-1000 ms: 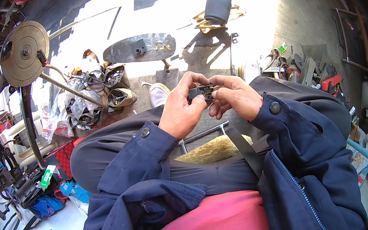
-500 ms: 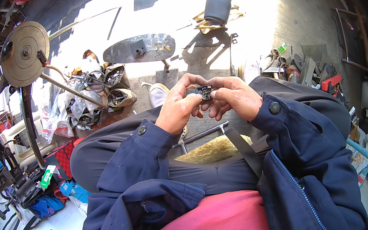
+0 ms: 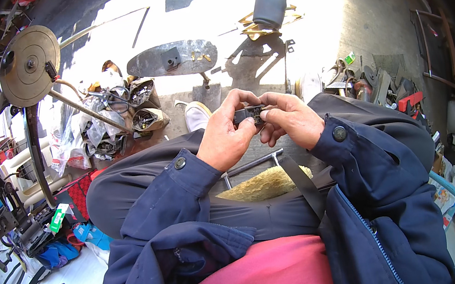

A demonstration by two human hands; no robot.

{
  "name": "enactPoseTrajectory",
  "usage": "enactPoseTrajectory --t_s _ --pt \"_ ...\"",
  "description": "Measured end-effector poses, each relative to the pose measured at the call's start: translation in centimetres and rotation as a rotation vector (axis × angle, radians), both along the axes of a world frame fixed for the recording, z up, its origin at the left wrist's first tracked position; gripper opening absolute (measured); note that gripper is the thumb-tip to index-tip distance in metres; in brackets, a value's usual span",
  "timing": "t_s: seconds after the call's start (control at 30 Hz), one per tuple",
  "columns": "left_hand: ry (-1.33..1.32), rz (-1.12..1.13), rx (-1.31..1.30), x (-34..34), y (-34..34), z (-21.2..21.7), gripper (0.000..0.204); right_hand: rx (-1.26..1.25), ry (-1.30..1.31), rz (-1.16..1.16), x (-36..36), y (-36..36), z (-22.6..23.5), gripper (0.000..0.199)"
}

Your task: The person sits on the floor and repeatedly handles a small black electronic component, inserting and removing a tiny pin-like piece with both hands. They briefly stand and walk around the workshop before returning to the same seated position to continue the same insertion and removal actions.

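Between my two hands, held above my lap, is a small black box-shaped part (image 3: 241, 117) with brass-coloured metal contacts in its open side; it looks electrical. My left hand (image 3: 224, 139) is closed on its left end, thumb in front and index finger bent over the top. My right hand (image 3: 292, 121) pinches the right end with thumb and index finger, the other fingers curled below. The fingers hide much of the part. Beyond my hands, an oval metal plate (image 3: 141, 67) on a post carries a black square block (image 3: 171, 58) and several small brass-coloured pieces (image 3: 200, 57).
Below my hands are a metal bar (image 3: 253, 162) and a yellow foam pad (image 3: 264, 185). Open bags of small parts (image 3: 148, 119) stand left of the plate, near a large round wheel (image 3: 30, 65). A dark-topped stool (image 3: 270, 11) stands ahead; scrap pieces (image 3: 382, 86) lie right.
My left hand has shifted slightly right, and its thumb and fingers cover more of the black part. My right hand stays nearly in place.
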State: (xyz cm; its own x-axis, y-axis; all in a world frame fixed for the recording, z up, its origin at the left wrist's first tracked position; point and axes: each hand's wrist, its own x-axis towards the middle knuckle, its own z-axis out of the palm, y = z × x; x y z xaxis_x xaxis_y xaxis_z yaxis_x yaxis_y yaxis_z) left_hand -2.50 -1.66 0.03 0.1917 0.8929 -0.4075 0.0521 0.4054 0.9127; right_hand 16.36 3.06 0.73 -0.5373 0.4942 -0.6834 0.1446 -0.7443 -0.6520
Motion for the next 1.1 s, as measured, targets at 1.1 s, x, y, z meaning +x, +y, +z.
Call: enactPoseTrajectory --t_s 1.1 --pt "-0.141 -0.012 -0.19 -0.06 0.05 -0.09 0.032 -0.072 -0.019 0.006 0.2 -0.12 -0.32 0.033"
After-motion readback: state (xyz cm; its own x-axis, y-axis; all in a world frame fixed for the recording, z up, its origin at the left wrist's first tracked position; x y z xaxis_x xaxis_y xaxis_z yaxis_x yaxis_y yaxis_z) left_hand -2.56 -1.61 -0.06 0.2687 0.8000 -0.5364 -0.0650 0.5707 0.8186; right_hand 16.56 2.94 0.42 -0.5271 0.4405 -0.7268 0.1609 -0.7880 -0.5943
